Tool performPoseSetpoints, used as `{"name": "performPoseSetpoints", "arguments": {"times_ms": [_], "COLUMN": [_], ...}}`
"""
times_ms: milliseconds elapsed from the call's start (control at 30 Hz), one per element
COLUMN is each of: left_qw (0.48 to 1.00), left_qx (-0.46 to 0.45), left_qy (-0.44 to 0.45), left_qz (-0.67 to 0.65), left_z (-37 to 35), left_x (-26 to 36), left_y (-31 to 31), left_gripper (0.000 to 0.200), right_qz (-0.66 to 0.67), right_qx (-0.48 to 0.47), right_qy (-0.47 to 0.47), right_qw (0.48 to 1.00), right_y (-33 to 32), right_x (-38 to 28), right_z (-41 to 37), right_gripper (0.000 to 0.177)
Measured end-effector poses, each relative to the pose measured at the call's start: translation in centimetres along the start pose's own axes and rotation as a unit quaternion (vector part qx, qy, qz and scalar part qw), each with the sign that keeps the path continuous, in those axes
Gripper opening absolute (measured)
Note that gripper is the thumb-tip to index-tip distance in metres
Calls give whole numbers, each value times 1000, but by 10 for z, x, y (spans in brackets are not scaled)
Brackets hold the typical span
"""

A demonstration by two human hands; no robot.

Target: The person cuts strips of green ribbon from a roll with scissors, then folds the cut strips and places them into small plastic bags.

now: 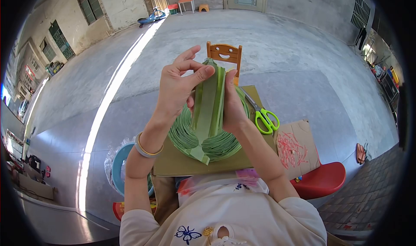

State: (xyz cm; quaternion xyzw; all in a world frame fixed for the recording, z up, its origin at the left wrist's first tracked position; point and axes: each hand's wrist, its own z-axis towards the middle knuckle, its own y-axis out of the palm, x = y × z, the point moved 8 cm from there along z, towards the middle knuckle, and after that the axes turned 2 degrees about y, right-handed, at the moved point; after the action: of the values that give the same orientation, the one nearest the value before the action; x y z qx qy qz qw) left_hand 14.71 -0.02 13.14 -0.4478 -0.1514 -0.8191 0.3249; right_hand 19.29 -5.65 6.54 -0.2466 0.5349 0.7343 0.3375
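Note:
A long bundle of flat green ribbon strips (pixel 208 101) is held upright above the small table (pixel 173 164). My left hand (pixel 180 83) pinches its upper end between thumb and fingers, with the index finger lifted. Along the right side of the bundle, my right hand (pixel 234 107) is closed on it, thumb pointing up; its other fingers are partly hidden. Beneath both hands lies a wide coil of green ribbon (pixel 223 147), one flat end hanging toward me. Scissors with lime-green handles (pixel 265 120) rest at the table's right edge, apart from my hands.
Beyond the table stands a small wooden chair (pixel 224 51). Cardboard with red-pink pieces (pixel 292 148) and a red seat (pixel 323 181) are at the right. A blue basin (pixel 119 168) sits by my left arm. Concrete floor (pixel 294 90) stretches around.

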Motion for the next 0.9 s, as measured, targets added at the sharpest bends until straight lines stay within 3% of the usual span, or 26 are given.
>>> {"name": "performPoseSetpoints", "arguments": {"times_ms": [33, 133, 233, 333, 433, 567, 733, 767, 833, 900], "left_qw": [1000, 999, 996, 995, 985, 965, 982, 986, 992, 967], "left_qx": [7, 37, 51, 63, 1, -60, -114, -104, -83, -108], "left_qy": [-8, 8, 25, -57, -133, -173, -140, -123, -89, -218], "left_qz": [4, 32, 66, -50, -110, -188, -48, -38, -17, -75], "left_z": [-1, -4, -5, -13, -16, -25, -32, -33, -33, -39], "left_x": [-4, -11, -21, -32, -45, -30, -35, -36, -36, -56], "left_y": [-1, -6, -11, -8, -6, 1, -6, -8, -12, -17], "left_gripper": [19, 18, 22, 23, 21, 19, 38, 42, 51, 57], "right_qz": [3, 38, -82, -56, -59, -52, -130, -253, -483, -665], "right_qx": [-6, -2, 63, 44, 46, -44, -39, -1, 74, 106], "right_qy": [5, 27, 75, 96, 134, 196, 197, 158, 71, -103], "right_qw": [1000, 999, 992, 993, 988, 978, 971, 955, 870, 732], "right_y": [2, 12, 4, 2, -6, 2, -3, -11, -20, -16], "right_x": [2, -1, 2, 10, 15, 22, 28, 21, 2, -16], "right_z": [0, -8, -13, -12, -17, -27, -32, -30, -29, -34], "right_gripper": [88, 72, 42, 28, 25, 22, 21, 22, 23, 25]}}
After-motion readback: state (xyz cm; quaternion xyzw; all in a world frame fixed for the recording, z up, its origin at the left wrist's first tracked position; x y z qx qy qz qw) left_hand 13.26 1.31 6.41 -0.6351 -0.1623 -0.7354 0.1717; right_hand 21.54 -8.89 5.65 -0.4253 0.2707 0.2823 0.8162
